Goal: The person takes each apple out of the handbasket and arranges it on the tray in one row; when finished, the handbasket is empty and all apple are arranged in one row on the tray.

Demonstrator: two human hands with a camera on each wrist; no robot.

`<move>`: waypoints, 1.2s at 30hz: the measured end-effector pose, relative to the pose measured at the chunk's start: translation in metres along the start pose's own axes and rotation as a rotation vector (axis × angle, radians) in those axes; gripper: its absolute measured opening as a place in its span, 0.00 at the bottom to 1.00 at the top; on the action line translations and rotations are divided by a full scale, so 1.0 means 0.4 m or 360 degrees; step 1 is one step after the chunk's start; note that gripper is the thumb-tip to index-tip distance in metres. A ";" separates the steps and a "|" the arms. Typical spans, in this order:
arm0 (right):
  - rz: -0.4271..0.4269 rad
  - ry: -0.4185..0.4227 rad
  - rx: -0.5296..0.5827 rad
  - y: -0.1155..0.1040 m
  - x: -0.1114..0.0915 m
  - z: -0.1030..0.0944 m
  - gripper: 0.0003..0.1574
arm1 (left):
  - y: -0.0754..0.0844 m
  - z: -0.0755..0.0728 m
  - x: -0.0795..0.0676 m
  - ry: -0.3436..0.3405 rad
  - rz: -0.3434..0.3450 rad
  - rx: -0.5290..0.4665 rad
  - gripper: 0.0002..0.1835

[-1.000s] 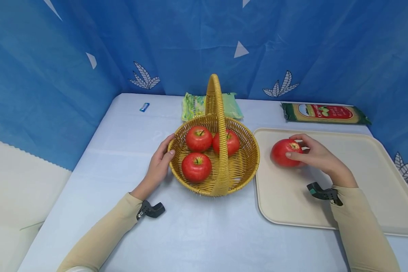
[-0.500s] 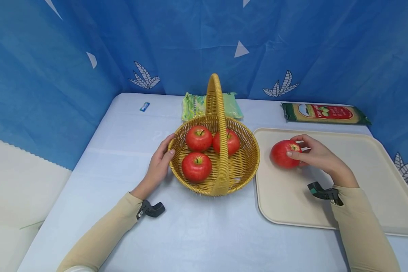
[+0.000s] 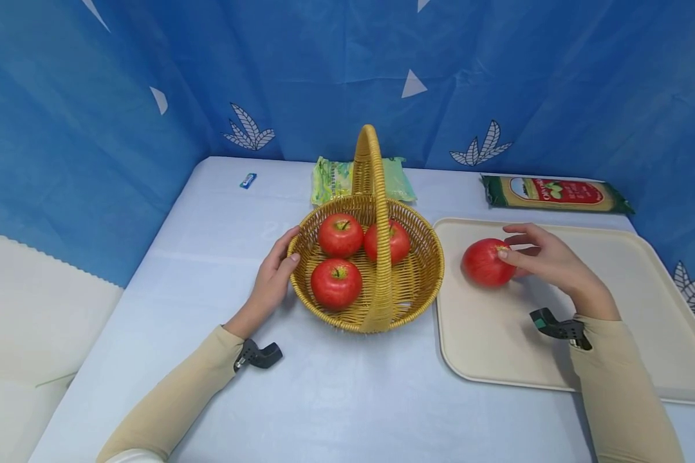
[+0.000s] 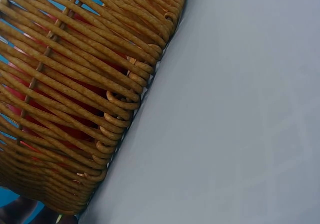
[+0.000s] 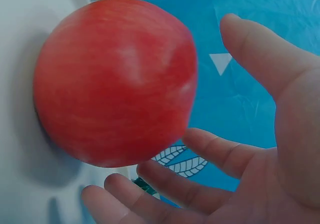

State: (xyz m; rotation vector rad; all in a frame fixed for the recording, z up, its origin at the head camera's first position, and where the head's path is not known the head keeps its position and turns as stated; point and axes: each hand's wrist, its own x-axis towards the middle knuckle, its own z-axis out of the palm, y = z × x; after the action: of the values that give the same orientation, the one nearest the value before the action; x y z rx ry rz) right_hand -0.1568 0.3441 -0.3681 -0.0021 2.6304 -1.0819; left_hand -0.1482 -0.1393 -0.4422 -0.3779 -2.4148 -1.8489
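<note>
A yellow wicker basket with a tall arched handle stands mid-table, holding three red apples. The handle partly covers one of them. My left hand grips the basket's left rim, thumb over the edge. In the left wrist view the woven side of the basket fills the upper left. Another red apple lies on its side on the beige tray. Right beside it is my right hand, fingers spread. In the right wrist view the thumb stands clear of this apple, with the fingertips close under it.
Behind the basket lies a green packet. A green and red pasta-like package rests beyond the tray. At the far left of the table is a small blue packet. A blue curtain hangs behind the table.
My right hand has loosened from the apple on the tray and drawn slightly to the right, fingers spreading. The left hand and basket have kept their place.
</note>
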 end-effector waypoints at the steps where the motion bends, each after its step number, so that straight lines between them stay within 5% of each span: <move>1: 0.0000 0.0007 -0.0003 0.000 0.000 -0.003 0.53 | 0.000 0.000 0.000 0.0000 0.0000 0.0000 0.29; 9: -0.0053 0.0113 -0.0057 -0.028 -0.010 -0.043 0.52 | -0.004 -0.002 0.002 -0.0005 0.0002 0.0002 0.28; 19: -0.0229 0.0231 -0.0167 -0.145 -0.007 -0.078 0.49 | 0.000 -0.004 0.001 -0.0022 -0.0013 0.0001 0.28; 36: -0.0490 -0.0089 -0.0162 -0.356 0.076 0.067 0.41 | 0.004 -0.003 -0.002 -0.0010 -0.0006 -0.0007 0.29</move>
State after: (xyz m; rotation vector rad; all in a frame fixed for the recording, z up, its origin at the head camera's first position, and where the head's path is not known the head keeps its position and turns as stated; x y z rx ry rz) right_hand -0.1942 0.2202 -0.2964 -0.4663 2.6893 -1.0185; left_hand -0.1469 -0.1404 -0.4404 -0.3804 -2.4175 -1.8573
